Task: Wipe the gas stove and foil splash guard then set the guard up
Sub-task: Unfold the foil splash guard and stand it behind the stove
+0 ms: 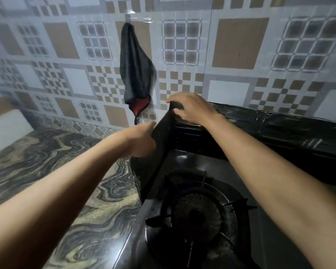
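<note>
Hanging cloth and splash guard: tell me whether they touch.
Apart. The head view shows patterned wall tile between the hanging cloth and the splash guard, which both hands grip, left hand, right hand.

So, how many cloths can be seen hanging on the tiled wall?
1. A dark cloth with a red lower corner hangs on the wall, left of the stove. The view is cropped, so others may be hidden.

A: Stove [198, 216]?
B: Black gas stove, sitting at the counter's right side, one round burner with a pronged pot support showing, top looking glossy.
A: Guard?
B: Dark splash guard [161, 144], standing upright along the stove's left edge and bending at the far corner to run along the back by the wall. Back panel is looking crinkled and shiny. Left panel is leaning slightly.
</note>
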A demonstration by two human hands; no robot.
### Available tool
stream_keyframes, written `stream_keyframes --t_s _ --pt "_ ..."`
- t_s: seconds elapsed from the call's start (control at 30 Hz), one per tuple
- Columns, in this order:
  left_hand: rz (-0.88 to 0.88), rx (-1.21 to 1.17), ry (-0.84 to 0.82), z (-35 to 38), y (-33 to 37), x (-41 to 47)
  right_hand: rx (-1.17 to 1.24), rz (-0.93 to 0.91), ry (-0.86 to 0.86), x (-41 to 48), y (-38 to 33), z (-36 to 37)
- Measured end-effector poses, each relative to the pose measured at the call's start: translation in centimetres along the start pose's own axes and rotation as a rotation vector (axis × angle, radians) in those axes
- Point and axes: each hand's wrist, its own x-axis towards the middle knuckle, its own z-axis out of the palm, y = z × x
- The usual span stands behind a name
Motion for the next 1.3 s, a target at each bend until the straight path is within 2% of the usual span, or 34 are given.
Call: stream_keyframes --t_s 0.17,0.33,0.43,0.53,0.63,0.7,0.87,0.97,1.07,1.3 --pt "-0.042 0.018 0.110 0.5 0.8 -0.3 -0.118 -0.005 0.057 0.3 0.0 0.8" --pt "-0.094 0.024 0.157 0.8 0.8 -0.3 -0.191 -0.050 -0.034 0.1 0.1 1.2" --pt "-0.093 0.081 0.155 0.9 0.7 -0.1 -0.297 -0.048 0.072 -0.1 0.0 1.9" --pt "-0.104 0.123 0.073 0.6 0.9 0.0 -0.300 -0.080 0.099 -0.1 0.2 2.6" --pt "-0.136 0.166 -0.091 -0.4 1.5 0.2 -0.247 -0.152 0.011 -0.5 0.7 2.7" --pt "-0.180 0.184 -0.109 -1.2 2.2 0.6 -0.275 -0.154 -0.017 -1.2 1.3 2.2" --pt "-0.158 0.138 -0.014 -1.0 3.2 2.2 -0.529 -0.222 0.076 -3.7 3.2 1.9" --pt "-0.085 0.111 0.074 -0.2 3.0 3.0 -0.681 -0.188 -0.014 -4.3 4.2 2.8" --pt "-0.029 0.075 0.164 0.3 3.1 3.3 -0.746 -0.072 -0.152 -4.3 5.0 2.9" --pt "-0.005 0.119 0.237 0.4 3.2 4.6 -0.813 -0.059 -0.064 -4.5 6.2 4.2"
